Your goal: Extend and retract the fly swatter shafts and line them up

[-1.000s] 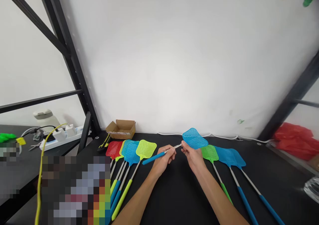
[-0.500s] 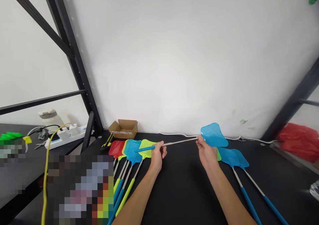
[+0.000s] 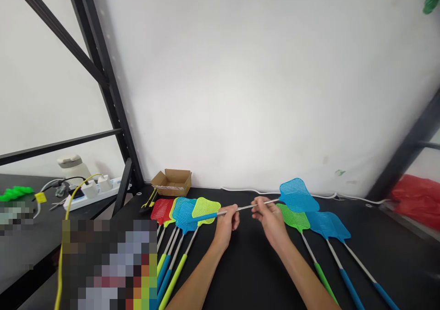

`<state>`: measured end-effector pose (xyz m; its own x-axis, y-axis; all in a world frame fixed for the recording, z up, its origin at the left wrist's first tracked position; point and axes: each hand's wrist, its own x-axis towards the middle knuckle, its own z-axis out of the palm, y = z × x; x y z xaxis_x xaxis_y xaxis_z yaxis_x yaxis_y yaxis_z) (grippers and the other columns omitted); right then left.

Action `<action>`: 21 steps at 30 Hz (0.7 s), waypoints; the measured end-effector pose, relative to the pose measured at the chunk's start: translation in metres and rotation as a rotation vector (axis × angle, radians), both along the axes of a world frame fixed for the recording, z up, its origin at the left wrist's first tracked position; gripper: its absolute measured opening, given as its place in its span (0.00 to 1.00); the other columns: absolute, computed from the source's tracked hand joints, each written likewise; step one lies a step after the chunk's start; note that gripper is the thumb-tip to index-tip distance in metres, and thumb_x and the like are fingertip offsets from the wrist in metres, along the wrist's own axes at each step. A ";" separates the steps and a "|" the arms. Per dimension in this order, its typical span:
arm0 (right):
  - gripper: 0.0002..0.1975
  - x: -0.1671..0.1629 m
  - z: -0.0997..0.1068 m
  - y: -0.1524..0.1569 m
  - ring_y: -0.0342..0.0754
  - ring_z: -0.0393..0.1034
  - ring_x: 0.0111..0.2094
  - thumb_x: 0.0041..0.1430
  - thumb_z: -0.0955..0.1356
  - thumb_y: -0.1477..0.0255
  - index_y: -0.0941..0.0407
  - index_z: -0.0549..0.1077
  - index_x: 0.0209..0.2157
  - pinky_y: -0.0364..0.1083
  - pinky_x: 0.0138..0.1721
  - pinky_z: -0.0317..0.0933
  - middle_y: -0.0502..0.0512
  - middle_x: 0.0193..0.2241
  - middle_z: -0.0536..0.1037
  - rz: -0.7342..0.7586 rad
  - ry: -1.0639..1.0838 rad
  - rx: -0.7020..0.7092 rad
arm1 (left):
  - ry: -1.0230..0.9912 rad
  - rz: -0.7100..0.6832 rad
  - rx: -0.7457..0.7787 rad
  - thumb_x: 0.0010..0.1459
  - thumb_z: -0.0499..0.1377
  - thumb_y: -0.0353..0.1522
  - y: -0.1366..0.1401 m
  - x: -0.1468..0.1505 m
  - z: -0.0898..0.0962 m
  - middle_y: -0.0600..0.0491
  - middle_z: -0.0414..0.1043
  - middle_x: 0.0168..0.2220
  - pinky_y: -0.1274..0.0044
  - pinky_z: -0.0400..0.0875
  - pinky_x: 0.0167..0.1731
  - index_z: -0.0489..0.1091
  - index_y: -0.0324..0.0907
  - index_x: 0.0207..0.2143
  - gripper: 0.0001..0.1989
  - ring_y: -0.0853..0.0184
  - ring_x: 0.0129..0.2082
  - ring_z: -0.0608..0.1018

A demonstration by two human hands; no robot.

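A blue fly swatter [image 3: 245,207] is held above the black table [image 3: 245,264], gripped where handle meets shaft by the left hand [image 3: 227,221] and loosely grasped nearer the head by the right hand [image 3: 270,219].

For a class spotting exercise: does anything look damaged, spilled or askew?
Nothing stands out: the held blue swatter looks straight and whole, and no spill shows on the table. The pixelated lower left can't be judged.
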<state>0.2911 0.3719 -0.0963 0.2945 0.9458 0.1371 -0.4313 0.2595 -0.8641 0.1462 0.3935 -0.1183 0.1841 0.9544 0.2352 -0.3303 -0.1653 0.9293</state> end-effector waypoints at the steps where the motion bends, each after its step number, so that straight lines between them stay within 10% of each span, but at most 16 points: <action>1: 0.19 -0.006 -0.003 -0.001 0.45 0.70 0.27 0.45 0.77 0.56 0.56 0.79 0.32 0.43 0.26 0.66 0.55 0.30 0.78 0.073 -0.068 0.003 | 0.025 -0.017 0.014 0.59 0.55 0.47 -0.001 0.001 0.000 0.59 0.53 0.12 0.77 0.46 0.18 0.59 0.41 0.16 0.25 0.75 0.14 0.56; 5: 0.21 -0.020 -0.013 0.000 0.46 0.71 0.26 0.47 0.75 0.53 0.58 0.80 0.31 0.45 0.29 0.67 0.56 0.26 0.77 0.212 -0.180 0.032 | 0.069 -0.051 0.050 0.59 0.55 0.46 -0.002 0.001 0.002 0.59 0.53 0.11 0.77 0.49 0.20 0.58 0.41 0.15 0.25 0.75 0.14 0.56; 21: 0.20 0.018 -0.003 0.006 0.45 0.70 0.25 0.43 0.77 0.54 0.57 0.78 0.27 0.45 0.28 0.66 0.53 0.24 0.76 -0.096 0.064 -0.006 | -0.053 0.051 -0.055 0.57 0.57 0.42 0.011 -0.005 -0.004 0.61 0.53 0.13 0.79 0.51 0.18 0.58 0.41 0.18 0.20 0.76 0.14 0.55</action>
<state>0.3091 0.3783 -0.0989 0.3917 0.9136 0.1091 -0.4592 0.2969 -0.8373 0.1410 0.4049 -0.1218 0.1238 0.9738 0.1905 -0.3712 -0.1326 0.9190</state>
